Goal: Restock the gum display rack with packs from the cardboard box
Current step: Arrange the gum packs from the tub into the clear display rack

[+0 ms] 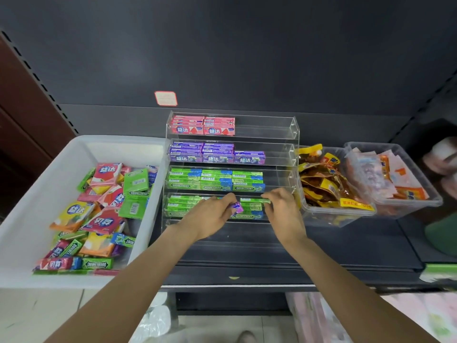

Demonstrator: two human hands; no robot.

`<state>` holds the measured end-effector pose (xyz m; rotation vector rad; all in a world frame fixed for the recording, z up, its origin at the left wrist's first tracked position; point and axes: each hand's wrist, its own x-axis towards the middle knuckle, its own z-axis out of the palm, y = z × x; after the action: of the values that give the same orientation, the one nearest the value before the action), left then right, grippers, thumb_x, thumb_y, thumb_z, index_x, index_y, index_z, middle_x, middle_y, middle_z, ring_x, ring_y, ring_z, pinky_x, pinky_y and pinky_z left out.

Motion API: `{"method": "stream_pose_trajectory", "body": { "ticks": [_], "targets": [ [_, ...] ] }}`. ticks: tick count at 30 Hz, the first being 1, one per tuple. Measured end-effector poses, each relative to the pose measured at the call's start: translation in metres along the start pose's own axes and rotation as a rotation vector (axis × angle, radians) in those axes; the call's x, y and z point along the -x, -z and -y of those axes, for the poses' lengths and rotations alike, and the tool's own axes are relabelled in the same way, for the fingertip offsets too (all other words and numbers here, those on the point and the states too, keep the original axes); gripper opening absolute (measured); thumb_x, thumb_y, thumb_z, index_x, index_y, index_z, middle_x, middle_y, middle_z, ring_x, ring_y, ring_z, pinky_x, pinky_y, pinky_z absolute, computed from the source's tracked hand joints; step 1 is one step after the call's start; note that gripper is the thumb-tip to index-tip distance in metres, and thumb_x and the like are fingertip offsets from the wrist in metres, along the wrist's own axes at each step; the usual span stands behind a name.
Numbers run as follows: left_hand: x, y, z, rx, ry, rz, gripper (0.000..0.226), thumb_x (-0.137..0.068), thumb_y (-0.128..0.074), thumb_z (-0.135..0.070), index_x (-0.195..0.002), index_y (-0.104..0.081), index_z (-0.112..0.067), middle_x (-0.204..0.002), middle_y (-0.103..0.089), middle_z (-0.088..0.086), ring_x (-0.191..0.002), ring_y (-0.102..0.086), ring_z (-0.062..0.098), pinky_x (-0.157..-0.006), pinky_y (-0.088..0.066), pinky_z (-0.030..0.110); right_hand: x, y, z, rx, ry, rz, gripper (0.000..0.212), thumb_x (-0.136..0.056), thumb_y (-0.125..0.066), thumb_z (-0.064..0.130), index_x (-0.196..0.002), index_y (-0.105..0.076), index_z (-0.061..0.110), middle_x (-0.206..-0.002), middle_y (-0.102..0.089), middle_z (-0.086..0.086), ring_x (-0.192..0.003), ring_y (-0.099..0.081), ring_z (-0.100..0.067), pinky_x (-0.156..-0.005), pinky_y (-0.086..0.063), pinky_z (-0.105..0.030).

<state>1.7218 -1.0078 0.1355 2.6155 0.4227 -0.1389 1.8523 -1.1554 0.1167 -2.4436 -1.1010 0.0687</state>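
head view. a clear tiered gum display rack (pixel 294 134) stood on a dark shelf (pixel 346 246), holding pink packs (pixel 203 125) on its top tier, purple packs (pixel 215 152) below, and green packs (pixel 215 180) on the two lower tiers. the left hand (pixel 212 216) pinched a purple pack (pixel 237 208) at the fourth tier; the right hand (pixel 282 206), at its 3 o'clock, gripped a green pack (pixel 257 200) over the same tier. at the rack's 9 o'clock a white bin (pixel 37 194) held loose mixed gum packs (pixel 103 214). at 3 o'clock, two clear tubs (pixel 408 204) held snack sachets (pixel 321 181).
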Motion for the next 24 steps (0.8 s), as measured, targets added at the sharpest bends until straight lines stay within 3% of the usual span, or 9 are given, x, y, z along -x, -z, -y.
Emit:
{"method": "stream_pose_trajectory", "body": {
  "ticks": [3,11,14,17,20,24],
  "targets": [
    [0.000,0.000,0.000,0.034,0.003,-0.004,0.019,-0.101,-0.035,-0.029,-0.114,-0.042,-0.016,-0.087,-0.058,0.011,-0.075,-0.047,0.023,-0.064,-0.036,0.033,0.004,0.002,-0.002,-0.008,-0.091,0.078,0.034,-0.095,-0.051,0.015,-0.128,-0.055,0.013,-0.123,-0.050,-0.007,-0.106,-0.057,-0.020,-0.089,-0.050,-0.032],
    [-0.001,0.002,0.001,0.241,0.016,-0.048,0.014,-0.099,-0.042,-0.025,-0.105,-0.048,-0.013,-0.088,-0.061,0.006,-0.071,-0.052,0.021,-0.063,-0.036,0.030,-0.001,0.000,0.011,-0.039,-0.046,0.192,0.033,-0.095,-0.052,0.023,-0.127,-0.057,0.014,-0.124,-0.050,-0.007,-0.100,-0.060,-0.021,-0.090,-0.049,-0.033],
    [0.002,0.009,0.001,0.326,0.013,-0.100,0.020,-0.097,-0.048,-0.025,-0.108,-0.056,-0.011,-0.094,-0.061,0.001,-0.067,-0.050,0.009,-0.061,-0.037,0.018,-0.005,0.010,0.011,-0.046,-0.007,0.179,0.029,-0.094,-0.053,0.021,-0.122,-0.060,0.016,-0.120,-0.054,-0.005,-0.099,-0.060,-0.019,-0.085,-0.051,-0.031],
    [-0.001,0.019,-0.004,0.494,0.013,-0.193,0.017,-0.093,-0.055,-0.024,-0.104,-0.061,-0.012,-0.088,-0.062,-0.003,-0.069,-0.052,-0.004,-0.064,-0.039,0.011,-0.011,0.022,0.019,-0.268,0.011,0.192,0.029,-0.093,-0.056,0.016,-0.121,-0.060,0.016,-0.112,-0.061,-0.002,-0.094,-0.059,-0.009,-0.086,-0.048,-0.022],
    [-0.007,0.034,-0.016,0.610,0.025,-0.288,0.010,-0.088,-0.063,-0.026,-0.097,-0.061,-0.022,-0.081,-0.063,-0.005,-0.062,-0.054,-0.008,-0.061,-0.041,0.010,-0.017,0.034,0.032,-0.520,0.016,0.254,0.027,-0.088,-0.063,0.015,-0.114,-0.060,0.021,-0.097,-0.065,0.007,-0.091,-0.062,-0.006,-0.086,-0.051,-0.026],
    [-0.016,0.058,-0.033,0.634,0.025,-0.317,0.026,-0.081,-0.072,-0.024,-0.098,-0.054,-0.018,-0.075,-0.067,-0.005,-0.067,-0.057,0.011,-0.067,-0.045,0.023,-0.029,0.053,0.041,-0.753,0.027,0.148,0.027,-0.085,-0.066,0.012,-0.108,-0.060,0.025,-0.095,-0.066,0.003,-0.090,-0.065,-0.012,-0.081,-0.054,-0.026]
  ]
}}
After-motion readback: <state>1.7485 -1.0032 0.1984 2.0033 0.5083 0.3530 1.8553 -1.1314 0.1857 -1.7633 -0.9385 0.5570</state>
